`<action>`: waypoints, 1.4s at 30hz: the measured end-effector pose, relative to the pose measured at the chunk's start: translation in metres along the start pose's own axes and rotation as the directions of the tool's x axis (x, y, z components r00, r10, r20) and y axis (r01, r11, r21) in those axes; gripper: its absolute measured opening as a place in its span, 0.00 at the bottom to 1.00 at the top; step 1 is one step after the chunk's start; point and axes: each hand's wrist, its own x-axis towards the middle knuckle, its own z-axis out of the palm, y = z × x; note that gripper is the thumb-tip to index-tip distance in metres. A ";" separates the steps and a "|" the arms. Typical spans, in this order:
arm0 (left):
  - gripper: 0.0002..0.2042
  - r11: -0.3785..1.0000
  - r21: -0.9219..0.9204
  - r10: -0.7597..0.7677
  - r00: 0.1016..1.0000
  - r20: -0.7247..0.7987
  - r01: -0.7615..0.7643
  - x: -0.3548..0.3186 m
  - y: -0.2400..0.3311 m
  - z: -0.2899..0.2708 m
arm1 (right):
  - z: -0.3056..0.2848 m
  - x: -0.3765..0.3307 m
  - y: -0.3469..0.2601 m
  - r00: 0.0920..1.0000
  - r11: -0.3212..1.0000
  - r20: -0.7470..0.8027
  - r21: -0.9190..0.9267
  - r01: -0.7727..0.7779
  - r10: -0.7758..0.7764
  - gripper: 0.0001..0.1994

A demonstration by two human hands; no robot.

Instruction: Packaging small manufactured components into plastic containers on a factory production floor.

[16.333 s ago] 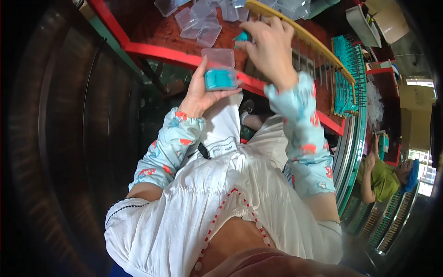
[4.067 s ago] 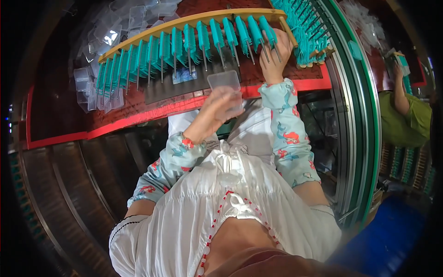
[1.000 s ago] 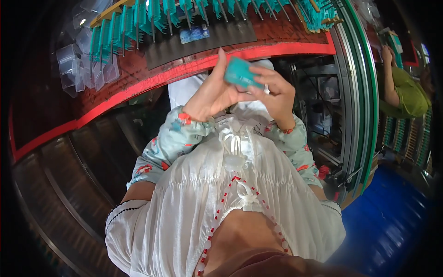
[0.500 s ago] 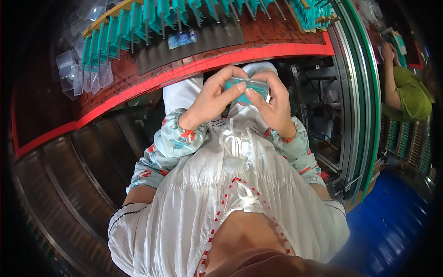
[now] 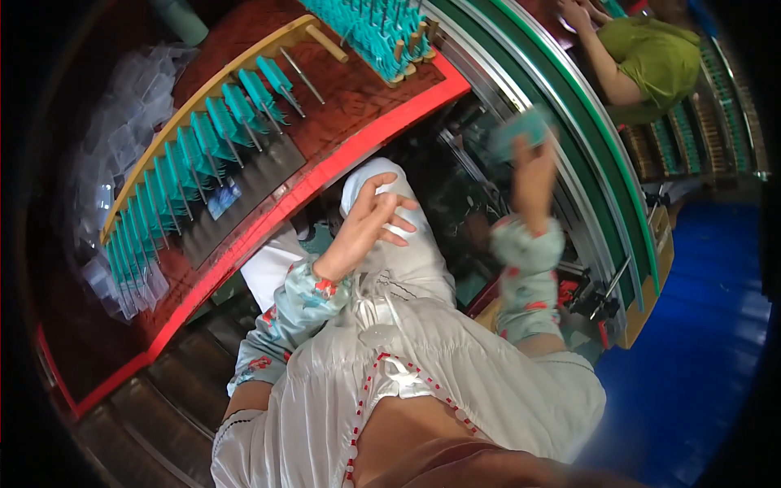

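My right hand (image 5: 533, 167) is raised to the right, blurred by motion, and grips a small clear case filled with teal pieces (image 5: 521, 132) close to the green conveyor rail (image 5: 569, 130). My left hand (image 5: 370, 224) hovers above my lap with its fingers spread and nothing in it. A wooden rack of teal pieces on metal pins (image 5: 195, 154) runs along the red-edged workbench (image 5: 268, 215) in front of me.
Clear empty plastic cases (image 5: 122, 106) are heaped at the left of the bench. A block of teal pins (image 5: 378, 32) stands at the top. Another person in a green top (image 5: 651, 61) works at the upper right. Blue floor (image 5: 700, 342) lies to the right.
Both hands held the teal-filled case together in front of my chest. Now my right hand has swung it out to the right and my left hand has let go.
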 end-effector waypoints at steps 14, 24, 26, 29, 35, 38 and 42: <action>0.12 0.342 0.843 0.920 0.033 -0.390 0.415 -0.180 0.000 -0.180 | -0.116 0.126 0.101 0.815 0.487 0.043 -0.784 0.386 -0.578 0.22; 0.04 0.173 0.793 0.890 0.251 -0.380 0.585 -0.238 0.009 -0.233 | 0.239 -0.139 -0.042 0.268 0.729 0.752 0.381 0.569 -0.602 0.13; 0.03 0.161 0.910 0.844 0.426 -0.327 0.382 -0.241 0.005 -0.203 | 0.267 -0.163 -0.077 0.113 0.574 0.719 0.438 0.692 -0.685 0.22; 0.06 0.214 0.975 0.832 0.512 -0.213 0.058 -0.225 -0.002 -0.168 | 0.303 -0.179 -0.084 -0.030 0.363 0.652 0.460 0.811 -0.758 0.25; 0.23 0.583 -0.610 0.215 0.826 -0.522 -0.537 -0.160 -0.018 -0.129 | 0.257 -0.150 -0.062 0.171 0.527 0.669 0.375 0.763 -0.723 0.23; 0.26 0.523 -0.784 0.102 0.937 -0.333 -0.335 -0.117 -0.031 -0.138 | 0.229 -0.131 -0.040 0.313 0.673 0.645 0.439 0.596 -0.697 0.19; 0.28 0.796 -0.529 0.143 0.941 -0.306 -0.293 -0.087 -0.019 -0.103 | 0.220 -0.039 -0.023 0.813 0.837 0.198 0.133 0.531 -0.548 0.13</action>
